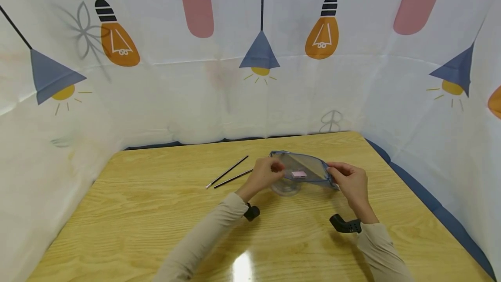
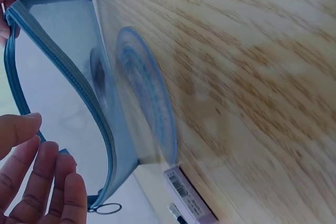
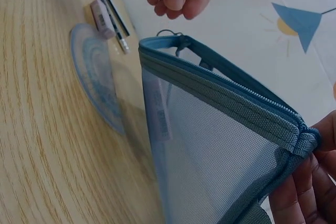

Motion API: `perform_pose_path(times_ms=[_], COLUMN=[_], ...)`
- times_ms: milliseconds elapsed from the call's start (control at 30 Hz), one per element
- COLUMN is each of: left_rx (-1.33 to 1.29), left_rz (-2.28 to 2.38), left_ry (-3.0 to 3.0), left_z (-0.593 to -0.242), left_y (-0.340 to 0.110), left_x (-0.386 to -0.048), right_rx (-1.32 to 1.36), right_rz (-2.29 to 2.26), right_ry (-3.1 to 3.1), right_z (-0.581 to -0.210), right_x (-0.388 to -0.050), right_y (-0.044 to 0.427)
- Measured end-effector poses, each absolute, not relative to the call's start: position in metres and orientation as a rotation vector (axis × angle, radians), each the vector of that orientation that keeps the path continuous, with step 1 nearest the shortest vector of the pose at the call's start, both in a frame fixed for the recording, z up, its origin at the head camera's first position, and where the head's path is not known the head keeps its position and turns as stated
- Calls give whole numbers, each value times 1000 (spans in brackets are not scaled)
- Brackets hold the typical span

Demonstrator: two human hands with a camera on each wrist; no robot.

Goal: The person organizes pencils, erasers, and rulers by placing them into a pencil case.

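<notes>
From the head view we are finding the blue-edged mesh pouch at four o'clock from the centre, over the wooden table. At the pouch's three to four o'clock, we are watching the right hand grasping its corner, the thumb and fingers pinching the end of the zip. At nine o'clock, the left hand is hovering beside the other end; its fingers are curving loosely, released and holding nothing, and the right wrist view is showing them just apart from the rim. We are seeing the zip gaping, the mouth standing wide between its edges.

A pink block is showing within the pouch's outline, and the right wrist view is showing it through the mesh. A clear protractor is lying on the table, at about eight o'clock from the pouch in the head view. In the left wrist view we are noticing an eraser with a barcode lying at the protractor's five o'clock, just beside its end. Two dark pencils are lying near each other, out at the pouch's nine o'clock. Beyond the table, at twelve o'clock, a lamp-printed curtain is hanging.
</notes>
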State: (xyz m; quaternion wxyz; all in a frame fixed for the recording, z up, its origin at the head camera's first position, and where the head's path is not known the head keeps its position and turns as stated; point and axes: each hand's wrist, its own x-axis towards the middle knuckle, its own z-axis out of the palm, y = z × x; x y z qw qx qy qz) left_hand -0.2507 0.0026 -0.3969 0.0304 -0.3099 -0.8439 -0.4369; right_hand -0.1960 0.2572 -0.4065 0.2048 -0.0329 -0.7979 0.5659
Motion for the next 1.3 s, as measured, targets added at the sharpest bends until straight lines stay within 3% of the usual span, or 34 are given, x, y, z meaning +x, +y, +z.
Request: perform_pose_path(times_ms=[767, 1300], left_rx=[-1099, -1177], left_rz=[-1242, -1096], left_ry=[-2648, -2746], left_z=[-398, -405], left_y=[-22, -15], left_x=[-246, -245], right_rx=[-193, -183], right_rz=[1739, 1760], right_ry=[-2131, -2155], right_z=[-395, -395], right_x=[-200, -205], right_y=[262, 272])
